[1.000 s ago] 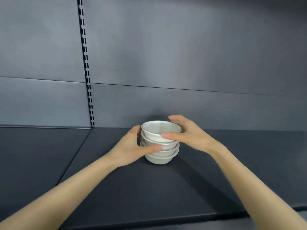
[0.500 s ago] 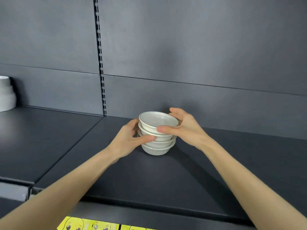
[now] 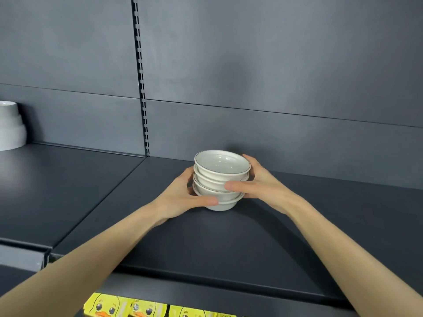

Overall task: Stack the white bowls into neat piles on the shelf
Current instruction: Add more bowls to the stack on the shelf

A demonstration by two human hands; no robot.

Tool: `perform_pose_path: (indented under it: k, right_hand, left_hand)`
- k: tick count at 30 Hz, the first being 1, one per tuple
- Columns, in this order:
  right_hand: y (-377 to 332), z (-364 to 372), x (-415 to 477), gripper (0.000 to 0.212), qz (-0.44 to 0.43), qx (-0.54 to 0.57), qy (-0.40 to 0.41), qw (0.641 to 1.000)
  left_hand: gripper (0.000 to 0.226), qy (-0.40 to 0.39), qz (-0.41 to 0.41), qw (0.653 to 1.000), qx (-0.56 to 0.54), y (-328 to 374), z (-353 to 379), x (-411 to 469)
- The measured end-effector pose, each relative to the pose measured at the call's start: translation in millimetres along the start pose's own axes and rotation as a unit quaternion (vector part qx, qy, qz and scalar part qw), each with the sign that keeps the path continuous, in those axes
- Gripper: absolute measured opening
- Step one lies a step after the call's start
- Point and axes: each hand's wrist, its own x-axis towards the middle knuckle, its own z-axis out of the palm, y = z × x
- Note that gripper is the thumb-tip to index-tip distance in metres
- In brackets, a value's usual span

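Both hands are wrapped around the pile of white bowls (image 3: 220,179): left hand (image 3: 183,197) gripping low with the thumb across the bottom bowl, right hand (image 3: 256,183) gripping higher up. The pile sits between them on the dark shelf (image 3: 206,243), near the back wall. Way off past the left hand there's another white stack (image 3: 10,125). Yellow duck packs (image 3: 128,306) below.

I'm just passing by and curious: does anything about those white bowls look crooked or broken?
Slightly crooked, yes. The stack of bowls between the left hand and right hand is not quite straight: the top bowl tilts and sits a little off from those beneath. No chips or cracks show. It stands on the dark shelf.
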Motion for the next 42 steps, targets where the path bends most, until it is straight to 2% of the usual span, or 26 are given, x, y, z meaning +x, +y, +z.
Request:
perform_pose_path:
  k: [2,9,16,21,27,36,42]
  right_hand:
    - [3,1,-1,0.050,-0.017,0.012,-0.014,1.000]
    - [9,1,8,0.055,-0.011,0.028,0.027,0.999]
    - [-25,25,28,0.052,-0.039,0.023,-0.005,0.999]
    - [-61,69,53,0.051,-0.066,0.022,-0.029,0.997]
    - [-97,157,93,0.051,-0.086,0.038,-0.043,0.995]
    - [-137,291,154,0.055,-0.073,0.059,-0.032,0.995]
    - [-148,340,202,0.057,-0.053,0.044,-0.027,0.997]
  left_hand:
    - [0.075,0.008,0.008,1.000,-0.010,1,3,0]
    - [0.070,0.036,0.018,0.999,-0.018,-1,3,1]
    - [0.078,0.062,0.036,0.997,0.007,13,-38,-15]
    - [0.073,0.076,0.042,0.996,0.036,25,-97,-38]
    - [0.074,0.105,0.050,0.991,0.070,18,-195,-69]
    - [0.055,0.099,0.040,0.990,0.094,-11,-343,-99]
    - [0.068,0.087,0.033,0.992,0.079,-40,-410,-88]
